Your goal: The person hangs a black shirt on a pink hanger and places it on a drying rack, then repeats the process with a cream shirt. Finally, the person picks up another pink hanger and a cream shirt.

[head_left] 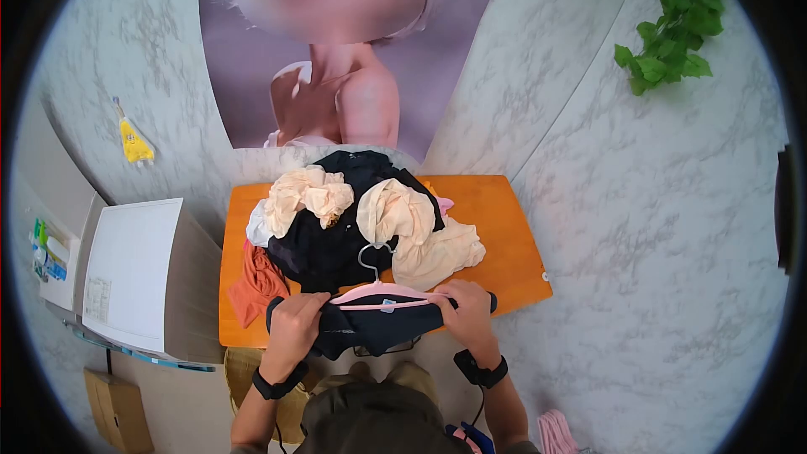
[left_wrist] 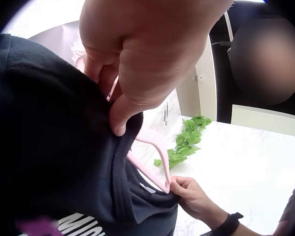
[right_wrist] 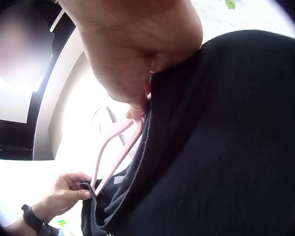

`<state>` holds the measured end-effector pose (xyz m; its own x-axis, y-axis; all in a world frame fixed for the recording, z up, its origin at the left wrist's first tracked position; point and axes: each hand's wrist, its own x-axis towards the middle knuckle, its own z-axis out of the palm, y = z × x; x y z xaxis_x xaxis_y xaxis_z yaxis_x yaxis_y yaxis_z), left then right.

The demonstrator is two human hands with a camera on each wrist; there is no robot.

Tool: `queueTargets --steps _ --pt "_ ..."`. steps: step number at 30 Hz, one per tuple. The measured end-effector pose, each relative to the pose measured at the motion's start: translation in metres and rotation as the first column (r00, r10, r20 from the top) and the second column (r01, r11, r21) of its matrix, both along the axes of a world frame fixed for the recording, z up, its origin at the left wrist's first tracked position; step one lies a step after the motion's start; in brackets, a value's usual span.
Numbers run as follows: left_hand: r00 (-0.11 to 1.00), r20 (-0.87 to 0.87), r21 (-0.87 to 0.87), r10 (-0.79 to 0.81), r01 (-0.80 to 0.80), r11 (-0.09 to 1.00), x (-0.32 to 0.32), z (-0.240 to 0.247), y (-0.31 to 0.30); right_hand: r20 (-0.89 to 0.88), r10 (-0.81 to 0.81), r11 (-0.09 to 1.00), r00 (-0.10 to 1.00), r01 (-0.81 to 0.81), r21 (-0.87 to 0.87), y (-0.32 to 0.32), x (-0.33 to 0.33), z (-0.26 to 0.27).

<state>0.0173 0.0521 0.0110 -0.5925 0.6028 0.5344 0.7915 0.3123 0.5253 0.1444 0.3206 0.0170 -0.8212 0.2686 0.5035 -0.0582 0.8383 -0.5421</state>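
A dark T-shirt (head_left: 370, 328) with white lettering hangs over a pink clothes hanger (head_left: 380, 289), whose metal hook (head_left: 370, 261) points away from me. My left hand (head_left: 296, 324) pinches the neckline and the hanger's left shoulder. On the other side my right hand (head_left: 466, 315) grips the collar and the right end of the hanger. In the left wrist view the left thumb (left_wrist: 119, 120) presses on the neckband. The right wrist view shows the hanger arms (right_wrist: 113, 152) running through the neck opening, with a white label (right_wrist: 119, 179) inside the collar.
Piled on the orange table (head_left: 513, 244) are black clothes (head_left: 319, 256), cream garments (head_left: 395, 210) and an orange-red cloth (head_left: 256, 286). A white cabinet (head_left: 134, 269) stands at left, a cardboard box (head_left: 118, 412) below it. Pink hangers (head_left: 555, 433) lie low at right.
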Motion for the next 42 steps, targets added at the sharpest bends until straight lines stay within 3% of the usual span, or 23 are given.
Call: queueTargets --steps 3,5,9,11,14,21,23,26,32,36,38,42 --pt "0.999 -0.047 0.035 0.014 -0.012 0.999 0.003 0.003 0.003 -0.038 0.02 1.0 0.999 -0.019 0.024 -0.001 0.002 -0.001" --pt "0.994 0.105 -0.027 0.004 -0.001 1.0 0.001 0.007 0.003 -0.016 0.019 0.999 1.0 -0.019 0.027 -0.002 0.003 0.001" --pt "0.988 0.143 -0.131 -0.063 0.082 0.988 -0.005 -0.006 0.0 -0.022 0.031 0.998 0.999 -0.03 0.056 -0.004 0.006 0.005" --pt "0.96 0.255 -0.07 -0.116 0.138 0.988 -0.006 -0.018 -0.003 0.079 0.074 0.997 0.994 -0.076 0.021 -0.003 0.007 0.005" --pt "0.938 0.333 0.04 -0.095 0.087 0.995 -0.007 -0.025 -0.01 0.031 0.148 0.985 0.989 -0.144 -0.094 0.001 0.007 0.004" --pt "0.951 0.308 0.07 0.012 -0.035 0.997 -0.018 -0.025 -0.025 0.112 0.117 0.991 0.987 -0.108 -0.079 0.018 0.015 0.014" --pt "0.958 0.287 0.09 0.014 -0.042 0.995 -0.018 -0.024 -0.026 0.066 0.161 0.953 0.985 -0.138 -0.268 0.022 0.017 0.006" --pt "0.966 0.258 0.107 -0.035 0.008 0.994 -0.014 -0.017 -0.025 0.056 0.13 0.938 0.99 -0.104 -0.331 0.019 0.017 0.001" --pt "0.965 0.261 0.087 0.025 -0.049 0.995 -0.016 -0.024 -0.028 -0.075 0.052 0.935 0.996 -0.075 -0.347 0.011 0.013 -0.013" --pt "0.968 0.249 0.098 0.03 -0.056 0.994 -0.014 -0.026 -0.027 -0.058 0.0 0.946 0.998 -0.019 -0.324 0.007 0.01 -0.014" --pt "0.974 0.223 0.128 0.043 -0.073 0.989 -0.02 -0.029 -0.022 -0.179 -0.054 0.97 0.982 0.009 -0.244 0.008 0.005 -0.014" --pt "0.978 0.204 0.1 0.047 -0.069 0.993 -0.018 -0.028 -0.019 -0.209 -0.058 0.942 0.976 -0.016 -0.336 0.011 0.004 -0.019"
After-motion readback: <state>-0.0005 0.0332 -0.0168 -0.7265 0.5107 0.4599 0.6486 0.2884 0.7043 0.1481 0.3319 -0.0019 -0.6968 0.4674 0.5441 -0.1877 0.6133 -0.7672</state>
